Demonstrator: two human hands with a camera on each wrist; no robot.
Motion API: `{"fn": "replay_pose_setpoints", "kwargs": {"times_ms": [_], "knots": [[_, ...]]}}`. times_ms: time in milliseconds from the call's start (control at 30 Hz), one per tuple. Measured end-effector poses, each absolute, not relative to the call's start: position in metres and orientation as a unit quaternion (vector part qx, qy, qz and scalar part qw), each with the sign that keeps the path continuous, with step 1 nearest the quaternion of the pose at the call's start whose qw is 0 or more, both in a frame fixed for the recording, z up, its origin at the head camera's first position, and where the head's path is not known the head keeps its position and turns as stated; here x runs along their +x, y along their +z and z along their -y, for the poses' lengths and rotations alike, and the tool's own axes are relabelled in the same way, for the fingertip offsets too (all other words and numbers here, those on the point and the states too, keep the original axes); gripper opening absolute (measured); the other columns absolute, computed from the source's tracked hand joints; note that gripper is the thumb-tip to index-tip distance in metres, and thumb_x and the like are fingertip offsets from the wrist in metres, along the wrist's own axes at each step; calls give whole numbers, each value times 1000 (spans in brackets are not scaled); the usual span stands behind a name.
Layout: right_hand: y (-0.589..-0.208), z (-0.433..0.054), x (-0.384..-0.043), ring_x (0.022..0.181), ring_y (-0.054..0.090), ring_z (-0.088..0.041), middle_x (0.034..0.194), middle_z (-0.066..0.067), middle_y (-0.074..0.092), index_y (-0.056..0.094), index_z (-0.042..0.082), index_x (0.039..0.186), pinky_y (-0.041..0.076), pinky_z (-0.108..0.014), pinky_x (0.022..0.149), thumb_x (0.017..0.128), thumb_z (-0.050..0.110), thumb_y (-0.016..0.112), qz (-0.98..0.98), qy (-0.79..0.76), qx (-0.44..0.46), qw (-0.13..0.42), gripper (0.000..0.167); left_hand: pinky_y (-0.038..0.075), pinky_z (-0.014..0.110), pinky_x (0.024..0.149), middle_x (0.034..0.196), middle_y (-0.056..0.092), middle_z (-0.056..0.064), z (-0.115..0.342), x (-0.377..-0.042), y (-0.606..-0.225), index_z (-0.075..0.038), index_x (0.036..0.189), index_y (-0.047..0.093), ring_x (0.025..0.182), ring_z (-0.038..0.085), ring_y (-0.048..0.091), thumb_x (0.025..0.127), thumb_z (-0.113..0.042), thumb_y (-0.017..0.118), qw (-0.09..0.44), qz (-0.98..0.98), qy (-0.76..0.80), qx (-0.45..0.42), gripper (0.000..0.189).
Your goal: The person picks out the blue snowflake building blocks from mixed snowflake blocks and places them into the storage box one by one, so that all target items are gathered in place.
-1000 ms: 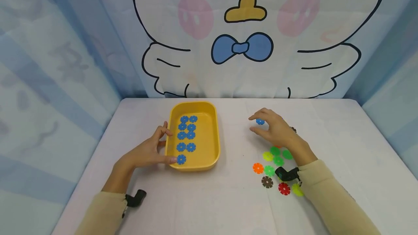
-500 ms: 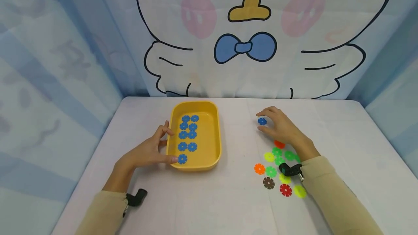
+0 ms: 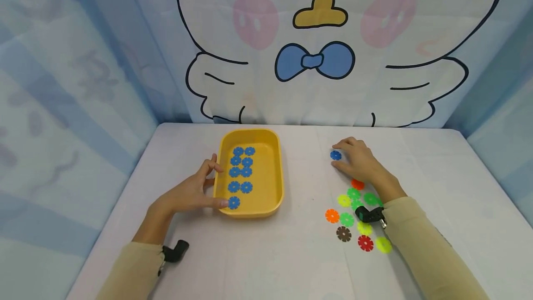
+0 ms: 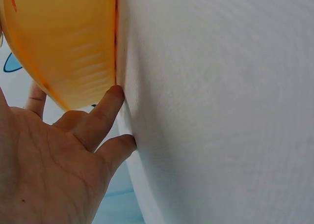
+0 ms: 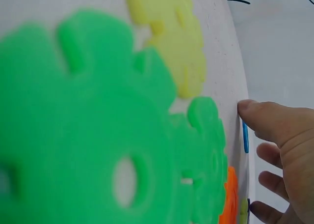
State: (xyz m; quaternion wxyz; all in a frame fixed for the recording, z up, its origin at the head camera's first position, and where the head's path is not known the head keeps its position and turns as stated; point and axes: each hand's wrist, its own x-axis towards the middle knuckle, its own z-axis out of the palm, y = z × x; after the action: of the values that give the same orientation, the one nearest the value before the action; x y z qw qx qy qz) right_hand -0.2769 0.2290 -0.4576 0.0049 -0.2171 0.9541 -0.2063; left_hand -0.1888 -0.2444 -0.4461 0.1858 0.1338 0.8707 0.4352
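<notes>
My left hand holds a yellow plastic tray by its left edge, the thumb at the near corner and a finger over the rim. In the left wrist view, fingertips rest low beside its outer wall. Several blue notched discs lie in pairs in the tray's left half, with one alone near the thumb. My right hand is curved over the table, thumb and forefinger on either side of a blue notched disc. A small gap seems to show around it; contact is unclear.
Below the right wrist lie loose notched discs: orange, green, brown, red and yellow. The forearm partly covers some. A printed cartoon curtain hangs behind the white table.
The right hand has moved slightly right around the blue disc, which stays in place. The left hand and tray have not moved on the table. The head view has shifted slightly.
</notes>
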Motion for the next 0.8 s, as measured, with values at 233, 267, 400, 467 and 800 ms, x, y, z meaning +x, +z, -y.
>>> {"fn": "replay_pose_setpoints", "kwargs": {"times_ms": [233, 267, 400, 467, 800], "knots": [[-460, -229, -278, 127, 46, -48, 139, -24, 53, 66, 2, 126, 35, -67, 109, 98, 24, 71, -956, -207, -208, 8, 36, 30, 59, 121, 173, -8, 10, 244, -189, -445, -22, 130, 32, 139, 37, 51, 78, -38, 90, 187, -869, 437, 136, 80], [-460, -229, -279, 127, 46, -49, 139, -25, 53, 65, 1, 126, 35, -68, 109, 98, 24, 71, -956, -207, -207, 7, 37, 30, 58, 121, 173, -8, 10, 245, -189, -445, -22, 130, 32, 139, 37, 51, 78, -37, 90, 187, -868, 440, 136, 80], [-460, -229, -280, 127, 45, -49, 137, -26, 53, 65, 1, 122, 35, -67, 110, 99, 23, 70, -954, -218, -204, 13, 33, 30, 59, 121, 173, -9, 14, 246, -189, -447, -20, 130, 31, 139, 38, 50, 79, -36, 89, 187, -865, 443, 144, 79], [-459, -229, -280, 128, 44, -49, 136, -26, 53, 65, 0, 119, 35, -65, 112, 99, 21, 70, -952, -230, -200, 23, 29, 30, 59, 121, 173, -9, 14, 247, -190, -448, -19, 131, 31, 139, 38, 50, 80, -36, 89, 188, -864, 444, 144, 79], [-455, -230, -281, 114, 52, -38, 120, -22, 60, 58, -3, 117, 42, -56, 106, 97, 17, 72, -948, -252, -188, 41, 31, 32, 57, 121, 173, -9, 12, 245, -189, -447, -20, 130, 31, 139, 37, 50, 80, -34, 89, 186, -860, 452, 146, 78]]}}
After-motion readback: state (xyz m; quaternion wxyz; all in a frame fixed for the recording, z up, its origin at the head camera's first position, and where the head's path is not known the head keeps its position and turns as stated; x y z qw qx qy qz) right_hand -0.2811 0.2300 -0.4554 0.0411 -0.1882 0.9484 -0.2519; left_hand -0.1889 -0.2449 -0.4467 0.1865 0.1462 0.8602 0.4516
